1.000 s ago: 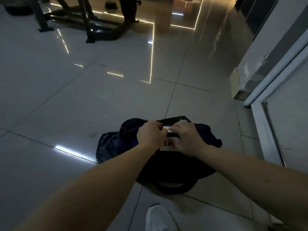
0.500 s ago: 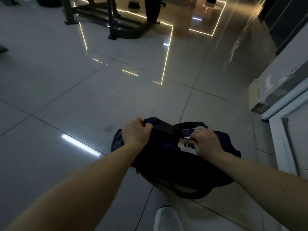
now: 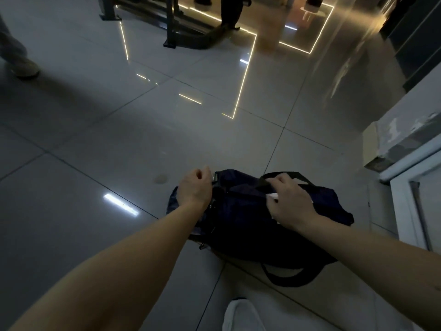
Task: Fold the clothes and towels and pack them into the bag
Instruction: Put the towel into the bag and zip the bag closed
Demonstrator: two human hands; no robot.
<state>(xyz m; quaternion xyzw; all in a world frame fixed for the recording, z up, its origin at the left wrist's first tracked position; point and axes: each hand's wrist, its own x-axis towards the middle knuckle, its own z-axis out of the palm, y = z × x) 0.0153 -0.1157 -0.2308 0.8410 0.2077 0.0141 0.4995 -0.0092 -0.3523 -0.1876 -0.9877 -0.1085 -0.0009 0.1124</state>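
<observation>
Fingers (image 3: pixel 200 175) of the left hand (image 3: pixel 194 191) curl tight at the left end of the navy duffel bag (image 3: pixel 241 211); whether they pinch a zip pull I cannot tell; the right hand (image 3: pixel 292 204) pinches the black carry strap (image 3: pixel 296 174) near mid-bag; the bag lies on the floor tiles (image 3: pixel 119 151), its long axis running left to right between both hands; its white label (image 3: pixel 274 195) is mostly covered, nothing readable.

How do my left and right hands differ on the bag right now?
Left hand is fisted at the bag's left end, seemingly gripping there; right hand pinches the black strap by the white label. The left curls tight; the right spreads looser. Both are on the bag.
</observation>
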